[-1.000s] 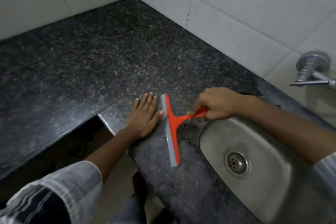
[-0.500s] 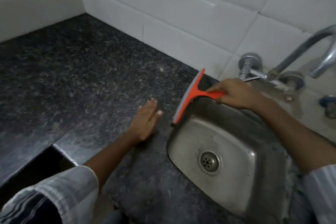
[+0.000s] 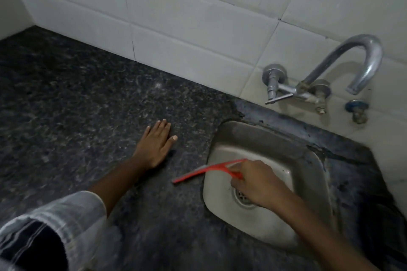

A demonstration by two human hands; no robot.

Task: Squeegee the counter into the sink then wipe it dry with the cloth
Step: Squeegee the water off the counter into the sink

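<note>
The right hand (image 3: 256, 182) grips the handle of the orange squeegee (image 3: 203, 171) over the steel sink (image 3: 308, 160), the blade reaching left across the sink's rim above the dark granite counter (image 3: 77, 116). The left hand (image 3: 155, 144) rests flat on the counter, fingers (image 3: 164, 124) straight. A tap (image 3: 343, 66) juts from the tiled wall (image 3: 198, 28).

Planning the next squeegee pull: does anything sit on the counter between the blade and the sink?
Nothing visible does. The right hand holds the squeegee, whose blade already crosses the sink rim. The left hand rests flat on the counter, left of the blade, away from the sink.
</note>
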